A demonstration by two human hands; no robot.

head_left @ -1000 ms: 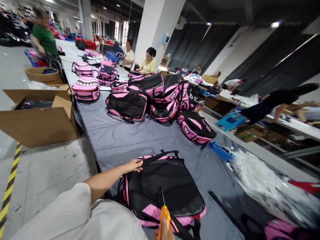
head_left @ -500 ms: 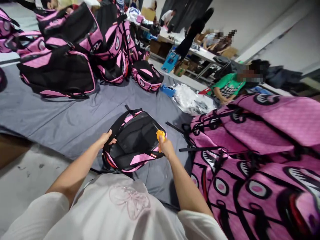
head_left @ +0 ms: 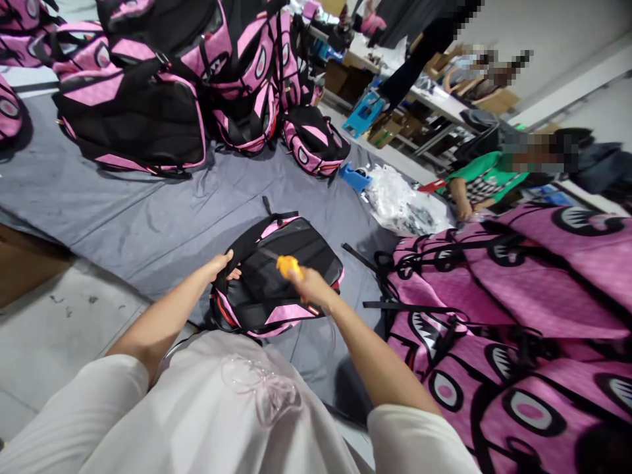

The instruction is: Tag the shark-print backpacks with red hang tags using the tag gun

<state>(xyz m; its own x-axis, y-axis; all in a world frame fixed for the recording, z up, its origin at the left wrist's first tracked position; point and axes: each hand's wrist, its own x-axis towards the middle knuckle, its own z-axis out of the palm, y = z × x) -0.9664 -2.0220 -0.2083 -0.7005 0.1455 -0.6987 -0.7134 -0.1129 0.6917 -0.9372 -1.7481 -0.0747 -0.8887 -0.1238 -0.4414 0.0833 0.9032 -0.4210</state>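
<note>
A black and pink backpack (head_left: pixel 296 263) lies on the grey cloth in front of me, its black padded back facing up. My left hand (head_left: pixel 224 264) is closed around its black shoulder strap (head_left: pixel 247 245) at the left side, with the thumb on top and the fingertips showing beneath. My right hand (head_left: pixel 311 288) grips an orange tagging gun (head_left: pixel 289 266) with a thin needle, held over the backpack's middle and pointing left. A clear thin strand trails below this hand. Whether the needle touches the backpack, I cannot tell.
Pink backpacks (head_left: pixel 523 289) are piled close on my right, loose straps (head_left: pixel 395 305) reaching toward me. More backpacks (head_left: pixel 143 125) stand at the back left. Clear plastic bags (head_left: pixel 399 197) and a blue holder (head_left: pixel 354 178) lie beyond. A person in green (head_left: pixel 494 174) sits behind the pile.
My right hand has swung the tagging gun left, from the backpack's right edge to over its middle. My left hand stays on the strap. The camera view has shifted somewhat.
</note>
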